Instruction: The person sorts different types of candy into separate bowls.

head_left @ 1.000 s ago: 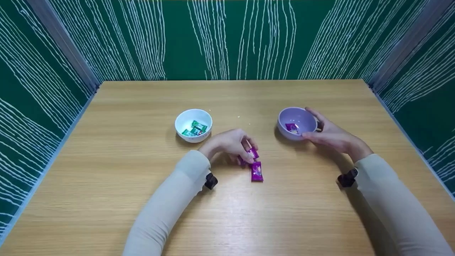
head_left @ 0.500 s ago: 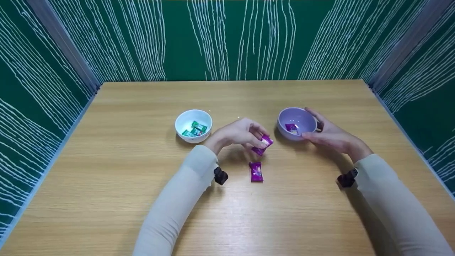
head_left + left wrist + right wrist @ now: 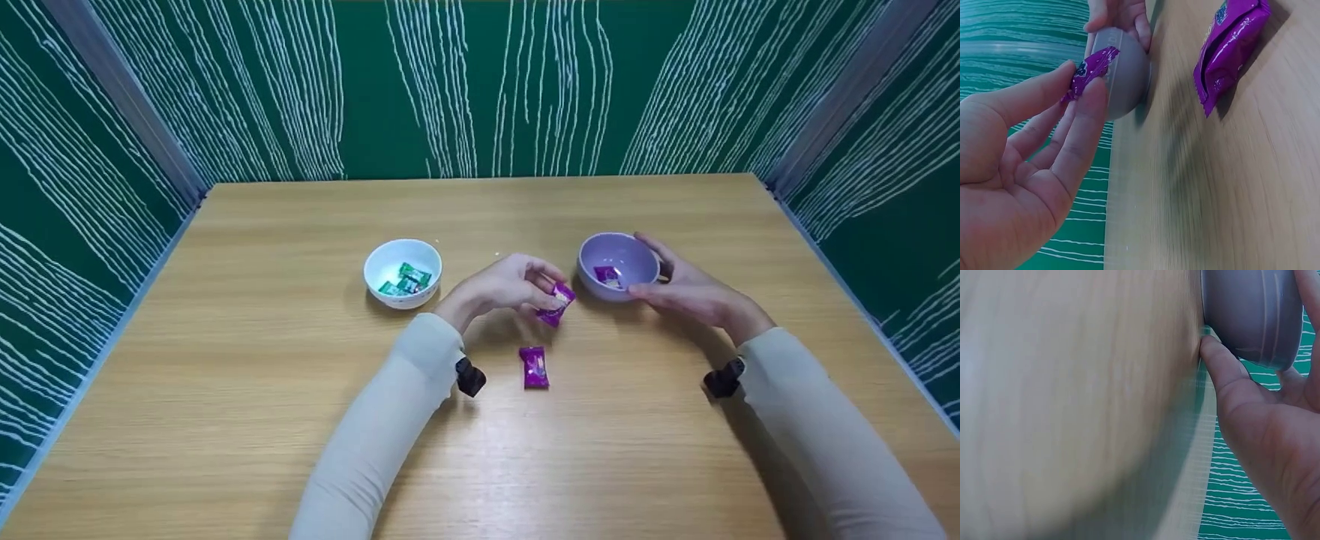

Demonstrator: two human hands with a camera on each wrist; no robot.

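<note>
1. A purple packet (image 3: 556, 306) is up off the bench (image 3: 225, 375), tilted, just to the near left of the purple bowl (image 3: 628, 259) and outside its rim.
2. The left hand (image 3: 508, 285) pinches that packet between thumb and fingertips; from the left wrist I see its printed wrapper poking out past the fingers, with the bowl behind it.
3. The right hand (image 3: 690, 289) holds the purple bowl from the right, thumb on the near side and a finger reaching round to the far side. The bowl stands upright on the bench.
4. Inside that bowl, toward its near left, lies another purple packet (image 3: 607, 277).
5. A loose purple packet (image 3: 534, 367) lies flat on the bench, nearer than the left hand and well apart from both bowls.
6. Over to the left stands a white bowl (image 3: 384, 262), upright, with green packets (image 3: 414, 274) gathered toward its near right.
7. Pale sleeves (image 3: 382, 420) cover both forearms, and a small black device (image 3: 470, 377) sits at each wrist.
8. Beyond the bench's far edge rises a green wall (image 3: 375, 97) streaked with white lines.
</note>
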